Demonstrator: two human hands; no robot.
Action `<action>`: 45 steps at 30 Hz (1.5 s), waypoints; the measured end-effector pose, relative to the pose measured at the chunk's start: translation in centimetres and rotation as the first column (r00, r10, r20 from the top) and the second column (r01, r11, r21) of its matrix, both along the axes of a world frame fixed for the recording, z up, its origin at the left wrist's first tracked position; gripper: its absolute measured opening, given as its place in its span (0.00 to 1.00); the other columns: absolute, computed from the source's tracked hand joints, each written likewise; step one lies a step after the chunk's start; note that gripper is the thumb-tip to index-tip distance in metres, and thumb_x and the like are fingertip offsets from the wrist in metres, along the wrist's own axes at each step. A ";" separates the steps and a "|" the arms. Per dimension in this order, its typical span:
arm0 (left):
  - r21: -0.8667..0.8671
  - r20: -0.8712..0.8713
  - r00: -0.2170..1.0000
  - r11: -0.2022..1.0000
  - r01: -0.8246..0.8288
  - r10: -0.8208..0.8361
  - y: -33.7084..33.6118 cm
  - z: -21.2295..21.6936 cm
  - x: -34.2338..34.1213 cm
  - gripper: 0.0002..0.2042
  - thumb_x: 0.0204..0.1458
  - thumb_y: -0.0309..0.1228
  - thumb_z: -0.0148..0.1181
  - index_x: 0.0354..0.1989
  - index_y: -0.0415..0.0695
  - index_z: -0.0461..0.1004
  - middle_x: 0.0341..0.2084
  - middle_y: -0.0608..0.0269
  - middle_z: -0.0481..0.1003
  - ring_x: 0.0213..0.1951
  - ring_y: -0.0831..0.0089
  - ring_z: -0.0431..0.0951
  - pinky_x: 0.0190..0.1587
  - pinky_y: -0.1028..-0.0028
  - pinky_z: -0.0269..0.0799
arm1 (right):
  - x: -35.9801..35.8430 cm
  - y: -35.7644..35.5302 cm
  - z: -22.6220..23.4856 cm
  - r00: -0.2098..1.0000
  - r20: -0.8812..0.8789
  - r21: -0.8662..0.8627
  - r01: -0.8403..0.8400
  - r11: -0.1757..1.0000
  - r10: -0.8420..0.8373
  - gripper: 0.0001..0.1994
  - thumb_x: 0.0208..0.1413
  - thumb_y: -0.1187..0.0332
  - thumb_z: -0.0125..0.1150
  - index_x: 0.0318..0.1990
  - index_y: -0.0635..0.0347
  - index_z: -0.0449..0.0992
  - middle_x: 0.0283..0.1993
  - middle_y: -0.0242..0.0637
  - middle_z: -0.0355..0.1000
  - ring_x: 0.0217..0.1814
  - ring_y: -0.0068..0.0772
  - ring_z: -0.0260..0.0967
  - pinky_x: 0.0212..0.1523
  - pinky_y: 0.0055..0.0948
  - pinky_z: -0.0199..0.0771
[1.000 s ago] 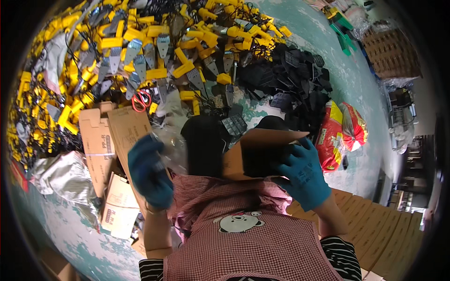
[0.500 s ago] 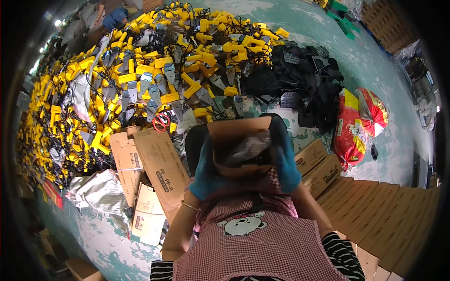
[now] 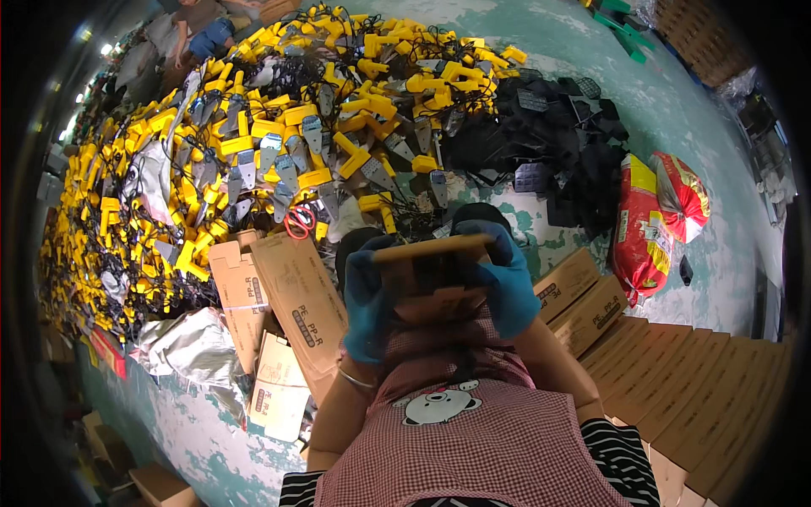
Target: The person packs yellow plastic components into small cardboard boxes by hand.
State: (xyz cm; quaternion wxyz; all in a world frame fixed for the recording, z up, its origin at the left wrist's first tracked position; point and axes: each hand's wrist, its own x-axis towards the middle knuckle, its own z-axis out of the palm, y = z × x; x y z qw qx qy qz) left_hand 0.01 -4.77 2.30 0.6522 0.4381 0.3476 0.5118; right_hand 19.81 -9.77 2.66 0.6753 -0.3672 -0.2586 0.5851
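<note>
A brown cardboard box (image 3: 432,248) is held up above my lap, its flap folding over the top. My left hand (image 3: 365,296), in a blue glove, closes on the box's left side. On the right side my right hand (image 3: 508,287), gloved the same way, grips it near the flap's edge. The flap and shadow hide most of what lies inside. Red-handled scissors (image 3: 300,222) lie on the pile just beyond flattened cartons (image 3: 296,291) to my left.
A wide heap of yellow corded tools (image 3: 338,110) covers the floor ahead. Black parts (image 3: 557,127) lie right of it, near red and yellow sacks (image 3: 646,232). A row of closed cartons (image 3: 676,372) runs along my right. At the far left a person (image 3: 207,34) sits.
The box's flap has come down over the opening, covering the clear plastic that showed inside. My hands have shifted up toward the flap's two ends.
</note>
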 end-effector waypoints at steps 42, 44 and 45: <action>0.081 -0.347 0.858 0.899 0.429 -0.379 0.1 2.9 -1.7 0.36 0.54 0.29 0.55 0.72 0.37 0.49 0.68 0.50 0.58 0.71 0.60 0.55 0.72 0.63 0.48 | 4.5 -0.6 3.6 -0.110 0.977 0.103 -0.503 0.858 -0.181 0.32 0.46 0.63 0.69 0.62 0.52 0.68 0.69 0.51 0.58 0.73 0.62 0.51 0.67 0.53 0.59; 0.179 -0.449 0.847 0.900 0.398 -0.285 -0.3 2.9 -1.2 0.34 0.55 0.30 0.53 0.72 0.37 0.51 0.68 0.51 0.57 0.70 0.59 0.56 0.71 0.63 0.50 | 4.4 -0.9 2.9 -0.084 0.977 0.130 -0.487 0.864 -0.195 0.32 0.44 0.65 0.71 0.61 0.51 0.68 0.68 0.50 0.58 0.73 0.61 0.52 0.66 0.52 0.61; 0.222 -0.478 0.830 0.874 0.432 -0.289 0.3 2.3 -1.4 0.34 0.56 0.30 0.53 0.72 0.38 0.52 0.69 0.51 0.56 0.70 0.59 0.57 0.71 0.63 0.51 | 4.0 -1.2 2.7 -0.031 0.985 0.136 -0.451 0.882 -0.168 0.32 0.44 0.67 0.71 0.60 0.52 0.69 0.68 0.51 0.58 0.73 0.62 0.51 0.67 0.51 0.60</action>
